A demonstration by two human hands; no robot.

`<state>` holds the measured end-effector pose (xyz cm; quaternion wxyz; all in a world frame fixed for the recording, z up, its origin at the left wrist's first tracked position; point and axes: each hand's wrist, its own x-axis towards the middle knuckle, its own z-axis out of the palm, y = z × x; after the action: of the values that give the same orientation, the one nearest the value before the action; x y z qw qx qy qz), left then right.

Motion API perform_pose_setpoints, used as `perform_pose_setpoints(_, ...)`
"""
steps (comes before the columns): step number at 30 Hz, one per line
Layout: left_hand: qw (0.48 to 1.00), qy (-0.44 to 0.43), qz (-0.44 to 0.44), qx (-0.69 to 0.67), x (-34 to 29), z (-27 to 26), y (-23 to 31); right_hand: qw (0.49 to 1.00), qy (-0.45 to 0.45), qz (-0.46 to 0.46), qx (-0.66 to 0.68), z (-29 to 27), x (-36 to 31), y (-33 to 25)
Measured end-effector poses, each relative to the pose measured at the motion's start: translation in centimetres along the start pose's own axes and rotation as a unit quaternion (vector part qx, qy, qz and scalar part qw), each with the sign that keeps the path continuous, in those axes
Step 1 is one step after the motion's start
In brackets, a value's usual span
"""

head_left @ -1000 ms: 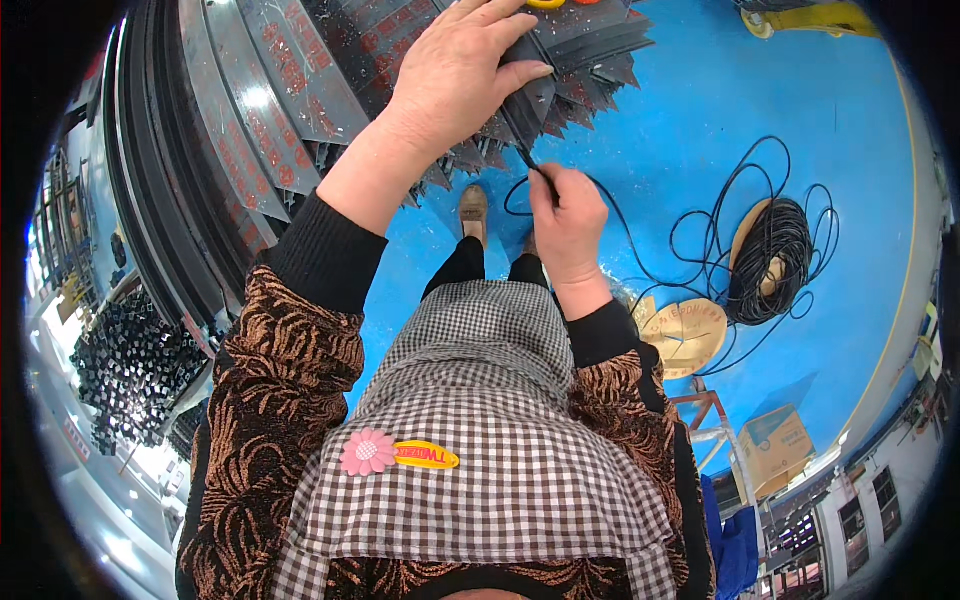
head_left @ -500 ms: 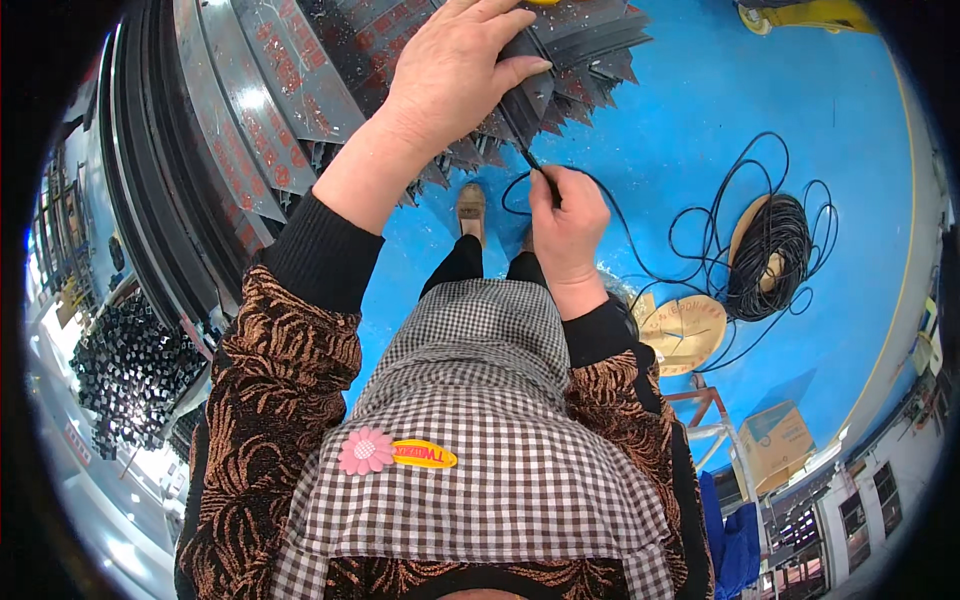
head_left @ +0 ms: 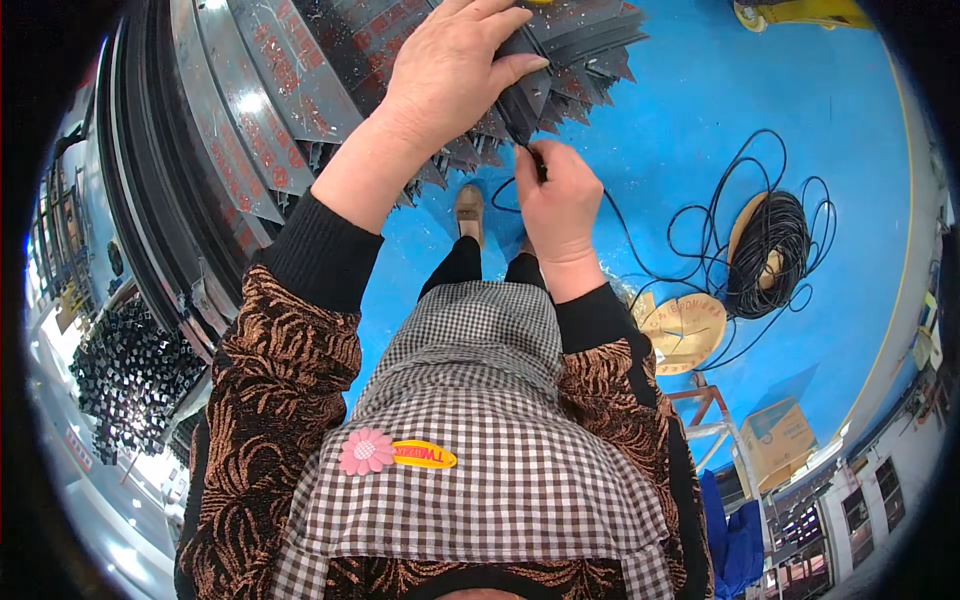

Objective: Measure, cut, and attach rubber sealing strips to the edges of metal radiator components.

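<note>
My left hand (head_left: 450,75) lies over a dark, long profile (head_left: 517,108) on top of a stack, fingers stretched and thumb apart. Just below the end of that profile, my right hand (head_left: 563,200) pinches a thin black cord, like a rubber sealing strip. The cord (head_left: 622,232) loops from beneath this hand and runs right, across the floor, to a loose black coil (head_left: 765,255). My right fingers hide the spot where cord and profile meet, so I cannot tell if the cord sits inside the profile.
Many grey profiles with red print (head_left: 285,75) are stacked at upper left, their pointed ends jutting over the blue floor (head_left: 690,130). A round cardboard disc (head_left: 685,340) lies near the coil. At right are a cardboard box (head_left: 778,445) and a metal frame (head_left: 712,425).
My right hand has shifted slightly up and left, closer to the profile's end, still pinching the cord. The left hand stays almost in place.
</note>
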<state>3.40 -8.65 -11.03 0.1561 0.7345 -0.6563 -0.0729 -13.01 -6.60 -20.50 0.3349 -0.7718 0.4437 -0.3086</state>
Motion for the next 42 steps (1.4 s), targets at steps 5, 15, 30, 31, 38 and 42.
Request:
perform_pose_setpoints(5, 1.0, 0.002, 0.007, 0.003, 0.3, -0.2, 0.0, 0.96, -0.081, 0.223, 0.151, 0.0, 0.5, 0.1)
perform_pose_setpoints(15, 0.951, 0.23, -0.103, -0.177, -4.8, 2.6, 2.7, 0.913, -0.184, 0.313, 0.185, -0.3, 1.8, 0.4)
perform_pose_setpoints(30, 0.727, -0.021, -0.429, -0.536, -6.0, 7.5, 0.6, 0.832, -0.239, 0.283, 0.413, -1.5, 0.4, 2.0)
perform_pose_setpoints(31, 0.722, -0.016, -0.429, -0.543, -6.0, 7.6, 0.6, 0.828, -0.247, 0.317, 0.391, -2.2, -0.2, 2.2)
perform_pose_setpoints(38, 0.663, 0.032, -0.431, -0.611, -6.4, 7.6, 1.3, 0.884, -0.187, 0.337, 0.265, -4.2, -3.5, 4.0)
perform_pose_setpoints(42, 0.608, 0.044, -0.443, -0.658, -8.2, 7.4, 3.2, 0.908, -0.181, 0.29, 0.243, -3.4, -3.1, 3.9)
